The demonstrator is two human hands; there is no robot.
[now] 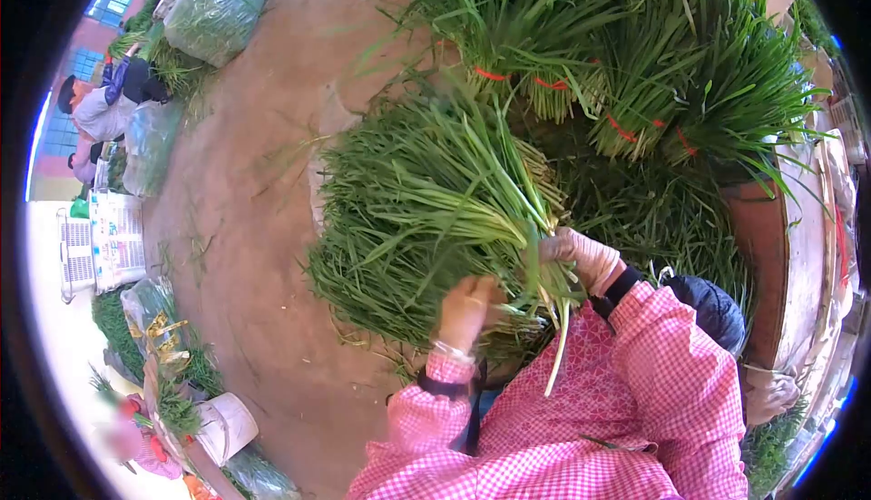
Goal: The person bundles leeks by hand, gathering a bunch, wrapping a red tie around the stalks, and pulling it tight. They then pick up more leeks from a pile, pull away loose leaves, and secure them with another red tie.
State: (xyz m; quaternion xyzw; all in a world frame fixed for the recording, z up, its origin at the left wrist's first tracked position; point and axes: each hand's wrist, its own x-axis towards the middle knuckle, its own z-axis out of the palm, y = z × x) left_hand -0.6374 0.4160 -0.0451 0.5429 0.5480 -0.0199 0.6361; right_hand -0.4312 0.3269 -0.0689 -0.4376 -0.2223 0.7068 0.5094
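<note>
My right hand (585,257), in a light glove, is closed round the pale stem ends of a bunch of garlic chives (481,187). The leaves fan out to the upper left, and one loose white stalk (561,350) hangs down below the hand. Beside the leaves, to the lower left of that bunch, is my left hand (466,311); its fingers are smeared by motion. Under both hands lies a large heap of green chives (381,246), cut ends towards the right.
Several chive bundles tied with red bands (626,128) stand at the upper right. Loose leaves (662,200) lie below them, near a wooden board edge (794,255). White crates (118,237), a white bucket (227,427) and bagged greens (218,14) are at left. Other people (100,110) work there.
</note>
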